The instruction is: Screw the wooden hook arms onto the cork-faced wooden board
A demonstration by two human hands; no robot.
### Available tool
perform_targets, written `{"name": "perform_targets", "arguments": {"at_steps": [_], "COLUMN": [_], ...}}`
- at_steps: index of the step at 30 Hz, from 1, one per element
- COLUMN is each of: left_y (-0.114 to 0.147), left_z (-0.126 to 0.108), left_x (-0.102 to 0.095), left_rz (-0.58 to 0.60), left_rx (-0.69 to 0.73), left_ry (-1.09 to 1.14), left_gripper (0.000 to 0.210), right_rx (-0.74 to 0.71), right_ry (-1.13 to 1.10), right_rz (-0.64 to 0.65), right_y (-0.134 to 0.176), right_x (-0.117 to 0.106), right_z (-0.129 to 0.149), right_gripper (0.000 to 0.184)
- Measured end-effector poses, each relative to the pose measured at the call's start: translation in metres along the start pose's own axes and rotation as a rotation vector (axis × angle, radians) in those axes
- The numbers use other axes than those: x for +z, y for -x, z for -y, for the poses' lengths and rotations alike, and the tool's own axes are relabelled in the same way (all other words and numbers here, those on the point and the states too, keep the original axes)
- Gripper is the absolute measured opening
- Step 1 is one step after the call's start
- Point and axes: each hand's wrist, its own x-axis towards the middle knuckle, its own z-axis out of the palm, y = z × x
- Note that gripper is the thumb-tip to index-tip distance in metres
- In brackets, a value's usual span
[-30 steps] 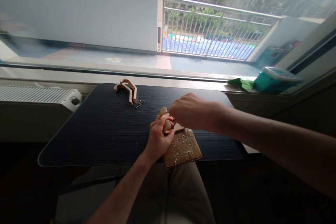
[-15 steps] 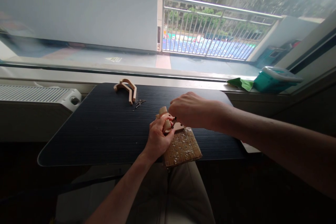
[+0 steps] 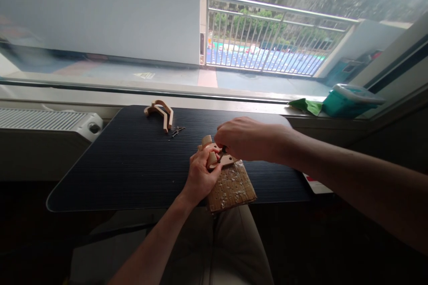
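My left hand [image 3: 202, 173] grips a pale wooden piece [image 3: 229, 159] with dark holes and rounded blocks, and presses it on a brown cardboard pad [image 3: 232, 189]. The pad lies at the front edge of the black table, reaching over my lap. My right hand [image 3: 239, 136] is closed above the piece. From under its fingers a thin screwdriver-like tool [image 3: 222, 153] slants down to the wood beside my left fingers. Its handle is hidden in my fist, and whether the tip sits in a screw is too small to tell.
Two curved wooden parts [image 3: 167, 118] lie at the back left of the black table [image 3: 127, 169], with several loose screws [image 3: 177, 131] beside them. A teal lidded box [image 3: 349, 101] and a green cloth [image 3: 307, 106] rest on the windowsill. A red-and-white item [image 3: 317, 185] is partly under my right forearm.
My right hand has turned slightly over the wooden piece, and the tool's dark part shows a little more. My left hand and the pad stay nearly still.
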Motion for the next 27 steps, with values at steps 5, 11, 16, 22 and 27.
{"name": "perform_targets", "arguments": {"at_steps": [5, 11, 16, 22, 27], "left_y": [-0.001, -0.001, -0.001, 0.000, 0.000], "left_z": [0.002, 0.001, 0.001, 0.001, 0.000], "left_x": [0.001, 0.000, 0.000, 0.000, 0.000], "left_rz": [-0.004, 0.006, 0.012, 0.001, -0.003], "left_rx": [0.005, 0.012, 0.001, 0.005, -0.005], "left_ry": [-0.001, 0.004, 0.017, 0.015, 0.012], "left_gripper": [0.031, 0.029, 0.028, 0.030, 0.029], "right_rx": [0.042, 0.052, 0.072, 0.079, 0.053], "right_ry": [0.012, 0.029, 0.041, 0.040, 0.046], "right_rz": [-0.062, -0.003, -0.031, -0.040, 0.017], "right_y": [-0.005, 0.003, 0.002, 0.000, 0.005], "right_x": [0.005, 0.001, 0.005, 0.008, -0.001], "right_z": [-0.003, 0.000, -0.002, -0.001, 0.003], "right_gripper": [0.019, 0.017, 0.020, 0.017, 0.017]}}
